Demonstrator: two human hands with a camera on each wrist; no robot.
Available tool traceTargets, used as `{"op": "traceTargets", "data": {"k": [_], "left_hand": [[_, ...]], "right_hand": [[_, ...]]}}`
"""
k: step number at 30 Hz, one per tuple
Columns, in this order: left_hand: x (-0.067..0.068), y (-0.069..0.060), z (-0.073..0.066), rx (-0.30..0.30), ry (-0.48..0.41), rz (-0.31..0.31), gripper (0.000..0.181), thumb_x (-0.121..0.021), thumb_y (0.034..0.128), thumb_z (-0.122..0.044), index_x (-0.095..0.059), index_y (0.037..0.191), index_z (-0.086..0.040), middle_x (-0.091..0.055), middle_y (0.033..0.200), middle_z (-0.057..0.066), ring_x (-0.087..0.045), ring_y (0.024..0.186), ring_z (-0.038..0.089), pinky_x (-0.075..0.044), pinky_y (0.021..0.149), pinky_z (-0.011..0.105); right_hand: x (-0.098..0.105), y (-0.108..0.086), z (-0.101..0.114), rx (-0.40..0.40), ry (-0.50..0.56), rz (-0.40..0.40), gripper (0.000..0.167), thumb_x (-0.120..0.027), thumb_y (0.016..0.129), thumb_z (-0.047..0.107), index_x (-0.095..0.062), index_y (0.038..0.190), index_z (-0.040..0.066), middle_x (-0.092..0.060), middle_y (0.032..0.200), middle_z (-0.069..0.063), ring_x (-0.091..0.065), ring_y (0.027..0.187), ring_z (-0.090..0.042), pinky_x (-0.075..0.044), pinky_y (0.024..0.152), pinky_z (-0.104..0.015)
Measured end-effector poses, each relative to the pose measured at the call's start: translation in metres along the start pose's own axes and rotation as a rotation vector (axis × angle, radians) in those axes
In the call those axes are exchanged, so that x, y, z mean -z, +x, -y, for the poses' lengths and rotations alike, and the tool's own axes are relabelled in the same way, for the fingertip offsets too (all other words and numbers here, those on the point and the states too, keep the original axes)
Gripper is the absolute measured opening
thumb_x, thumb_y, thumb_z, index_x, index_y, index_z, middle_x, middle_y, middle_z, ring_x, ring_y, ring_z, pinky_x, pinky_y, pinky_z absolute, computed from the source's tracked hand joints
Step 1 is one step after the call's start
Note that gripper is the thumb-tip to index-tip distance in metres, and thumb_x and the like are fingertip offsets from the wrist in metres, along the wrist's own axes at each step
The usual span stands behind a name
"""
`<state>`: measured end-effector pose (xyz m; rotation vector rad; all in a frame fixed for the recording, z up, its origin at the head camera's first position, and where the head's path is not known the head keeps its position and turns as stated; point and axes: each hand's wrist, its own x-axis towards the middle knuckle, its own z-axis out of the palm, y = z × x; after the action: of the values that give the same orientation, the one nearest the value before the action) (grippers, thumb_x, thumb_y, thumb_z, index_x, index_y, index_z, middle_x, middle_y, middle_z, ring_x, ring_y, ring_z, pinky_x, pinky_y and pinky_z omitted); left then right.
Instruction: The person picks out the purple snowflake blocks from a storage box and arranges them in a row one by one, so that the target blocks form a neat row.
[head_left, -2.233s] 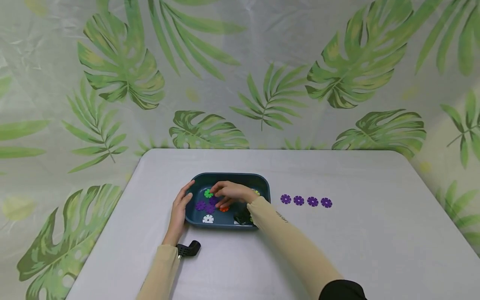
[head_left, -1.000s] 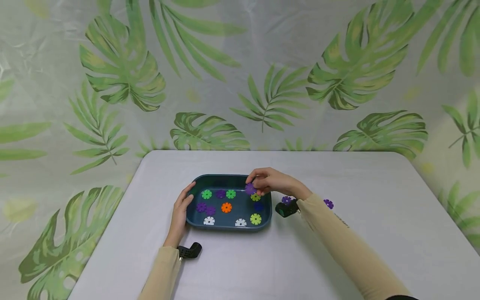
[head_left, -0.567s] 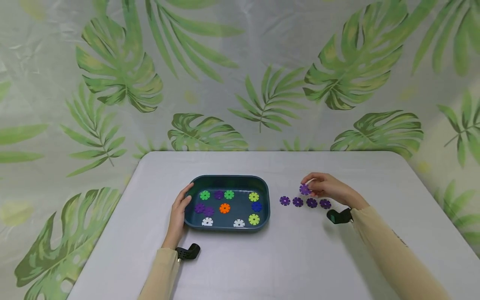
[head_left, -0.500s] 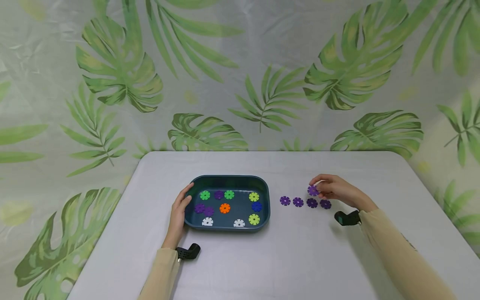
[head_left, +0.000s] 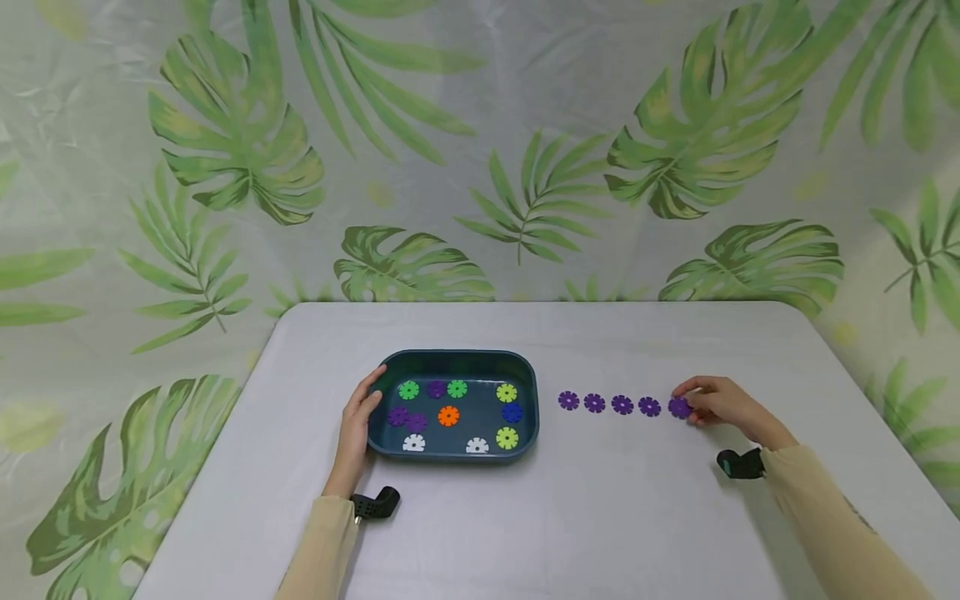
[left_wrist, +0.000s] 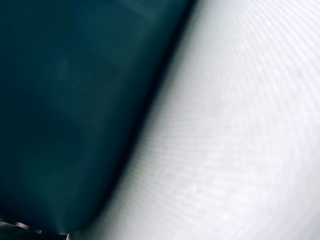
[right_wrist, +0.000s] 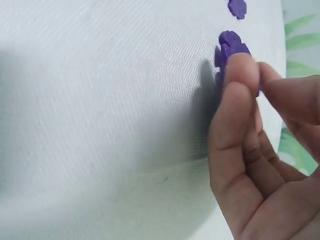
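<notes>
Tray, 9 o'clock of four-piece purple row | left hand, at tray's 9 o'clock rim, grip unclear | right hand, pinching disc | disc, just beside row's 3 o'clock end; seemingly best laid flat, gap matched, then let go straight upward

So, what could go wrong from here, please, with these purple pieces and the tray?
The right hand pinches the end purple piece close beside the neighbouring piece, so a small slip might push the row out of line. In the tray, two purple pieces seem to touch, so picking one might drag the other. The left hand holds the tray's left end; a tug there could perhaps shift the pieces inside.
</notes>
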<state>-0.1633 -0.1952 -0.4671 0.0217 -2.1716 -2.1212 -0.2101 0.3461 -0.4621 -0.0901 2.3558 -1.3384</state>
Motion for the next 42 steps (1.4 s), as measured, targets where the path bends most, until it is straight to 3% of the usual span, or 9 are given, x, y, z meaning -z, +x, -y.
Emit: {"op": "traceTargets", "data": {"k": [4,8,13,17,21,25,32,39,42], "left_hand": [[0.0,0.0,0.001,0.001,0.003,-0.004,0.042,-0.038,0.1024,-0.01,-0.042,0.143,-0.004,-0.034,0.151,0.007,-0.02,0.141,0.019,-0.012,0.114,0.039],[0.001,0.001,0.001,-0.002,-0.003,-0.006,0.041,-0.038,0.1024,-0.01,-0.042,0.143,-0.004,-0.034,0.151,0.007,-0.02,0.141,0.018,-0.012,0.114,0.039],[0.0,0.0,0.001,0.001,-0.006,-0.005,0.042,-0.038,0.1022,-0.009,-0.042,0.143,-0.004,-0.034,0.151,0.007,-0.02,0.141,0.019,-0.012,0.114,0.039],[0.0,0.001,0.001,0.003,-0.005,-0.007,0.042,-0.038,0.102,-0.008,-0.042,0.143,-0.004,-0.033,0.151,0.008,-0.02,0.142,0.019,-0.012,0.114,0.04],[0.0,0.0,0.001,0.001,-0.01,-0.004,0.042,-0.038,0.102,-0.008,-0.042,0.143,-0.003,-0.033,0.151,0.008,-0.02,0.142,0.02,-0.012,0.114,0.04],[0.0,0.001,0.001,0.003,-0.014,-0.003,0.041,-0.038,0.1023,-0.009,-0.042,0.143,-0.004,-0.034,0.151,0.007,-0.02,0.141,0.018,-0.012,0.114,0.039],[0.002,0.004,0.007,0.002,-0.018,-0.002,0.042,-0.038,0.1023,-0.009,-0.042,0.143,-0.004,-0.033,0.151,0.007,-0.019,0.142,0.019,-0.011,0.114,0.04],[0.006,0.013,0.029,-0.006,-0.021,-0.024,0.04,-0.04,0.1025,-0.013,-0.047,0.142,-0.011,-0.037,0.15,0.001,-0.022,0.14,0.016,-0.011,0.114,0.04],[0.006,0.013,0.031,-0.01,-0.017,-0.029,0.04,-0.04,0.1024,-0.014,-0.047,0.141,-0.01,-0.036,0.15,0.003,-0.022,0.14,0.019,-0.011,0.114,0.043]], "right_hand": [[-0.004,0.002,0.007,0.011,-0.089,-0.046,0.029,-0.046,0.098,0.007,-0.053,0.117,-0.014,-0.06,0.087,-0.011,-0.058,0.07,-0.019,-0.052,0.063,-0.03],[-0.016,0.005,0.029,0.052,-0.058,-0.043,0.031,-0.046,0.098,0.007,-0.051,0.12,-0.015,-0.06,0.09,-0.013,-0.059,0.073,-0.021,-0.053,0.066,-0.032],[-0.044,0.013,0.066,0.157,0.062,0.048,0.036,-0.046,0.101,0.011,-0.047,0.125,-0.015,-0.055,0.101,-0.024,-0.06,0.082,-0.03,-0.054,0.076,-0.036],[-0.073,0.027,0.099,0.214,0.123,0.124,0.034,-0.048,0.101,0.015,-0.049,0.124,-0.01,-0.055,0.107,-0.023,-0.058,0.09,-0.037,-0.052,0.082,-0.038],[-0.108,0.044,0.134,0.239,0.169,0.206,0.033,-0.049,0.1,0.016,-0.052,0.123,-0.008,-0.057,0.109,-0.021,-0.059,0.089,-0.032,-0.052,0.081,-0.035],[-0.145,0.06,0.166,0.234,0.191,0.296,0.033,-0.048,0.1,0.016,-0.053,0.124,-0.007,-0.056,0.117,-0.025,-0.059,0.088,-0.027,-0.052,0.081,-0.034],[-0.205,0.089,0.202,0.163,0.217,0.445,0.033,-0.05,0.099,0.012,-0.053,0.126,-0.007,-0.054,0.124,-0.027,-0.06,0.096,-0.041,-0.051,0.086,-0.044],[-0.252,0.111,0.22,0.076,0.151,0.487,0.029,-0.049,0.097,0.006,-0.057,0.123,-0.005,-0.057,0.123,-0.021,-0.066,0.075,-0.019,-0.055,0.07,-0.031],[-0.265,0.116,0.225,0.035,0.113,0.511,0.029,-0.048,0.097,0.004,-0.057,0.123,-0.005,-0.056,0.122,-0.017,-0.067,0.076,-0.022,-0.056,0.071,-0.033]]}}
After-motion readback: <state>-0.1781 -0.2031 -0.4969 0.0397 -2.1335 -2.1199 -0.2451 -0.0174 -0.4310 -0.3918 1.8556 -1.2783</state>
